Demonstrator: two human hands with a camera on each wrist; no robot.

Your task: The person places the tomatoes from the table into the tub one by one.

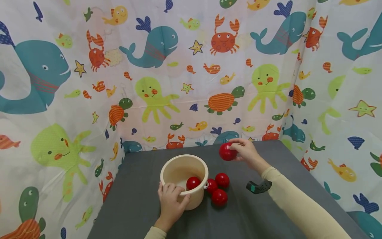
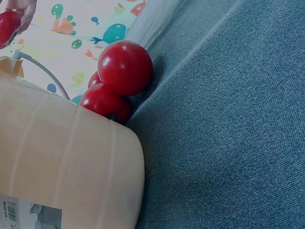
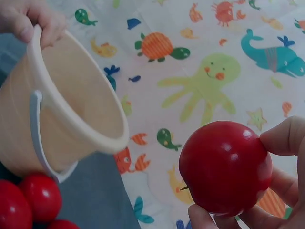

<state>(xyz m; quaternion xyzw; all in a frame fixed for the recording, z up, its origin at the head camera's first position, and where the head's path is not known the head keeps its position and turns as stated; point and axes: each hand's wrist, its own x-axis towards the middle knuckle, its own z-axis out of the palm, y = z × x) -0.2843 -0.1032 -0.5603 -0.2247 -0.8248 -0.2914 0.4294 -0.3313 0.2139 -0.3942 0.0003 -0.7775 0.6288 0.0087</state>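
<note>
A cream bucket [image 1: 195, 199] stands upright on the grey table, with one red apple [image 1: 193, 183] inside it. My left hand [image 1: 171, 200] grips the near left part of its rim, fingers hooked over the edge. Held up to the right of the bucket and above the table is another apple [image 3: 226, 167], a short stem showing in the right wrist view. The thumb and fingers of my right hand [image 1: 246, 152] pinch it. Against the bucket's right side lie three more apples [image 1: 219, 198] in a cluster. The left hand is out of the left wrist view.
The bucket's pale handle [image 3: 37, 133] hangs down its side. A curtain [image 1: 185, 76] printed with sea animals rises behind the table and along both sides. Grey cloth [image 2: 228, 133] covers the tabletop. A dark band [image 1: 259, 187] is on the right wrist.
</note>
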